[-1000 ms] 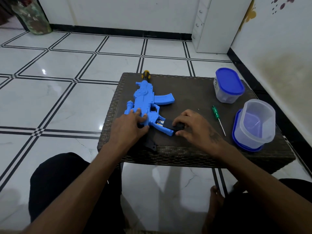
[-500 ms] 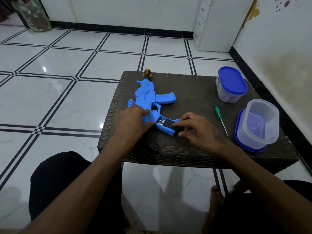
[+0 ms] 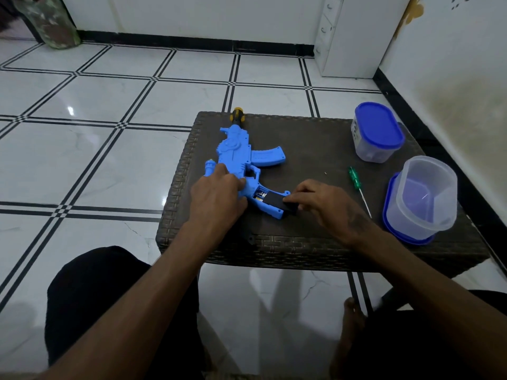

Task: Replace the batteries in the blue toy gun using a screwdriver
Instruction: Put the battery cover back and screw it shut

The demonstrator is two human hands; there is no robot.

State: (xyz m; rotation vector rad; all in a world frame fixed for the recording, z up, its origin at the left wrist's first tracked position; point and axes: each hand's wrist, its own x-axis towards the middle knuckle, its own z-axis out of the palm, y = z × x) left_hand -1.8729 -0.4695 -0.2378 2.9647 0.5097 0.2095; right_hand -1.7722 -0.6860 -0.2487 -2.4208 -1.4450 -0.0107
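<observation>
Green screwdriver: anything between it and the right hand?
Nothing visible. The green screwdriver lies on bare table just right of the right hand, which holds the black cover on the toy gun.

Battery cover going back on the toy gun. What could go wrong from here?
1. The black cover sits only partly over the bay; batteries still show, so it may jam or seat crooked.
2. The blue toy gun lies near the table's left edge; a push from the right hand might slide it despite the left hand.
3. The green screwdriver lies loose and may roll.
</observation>
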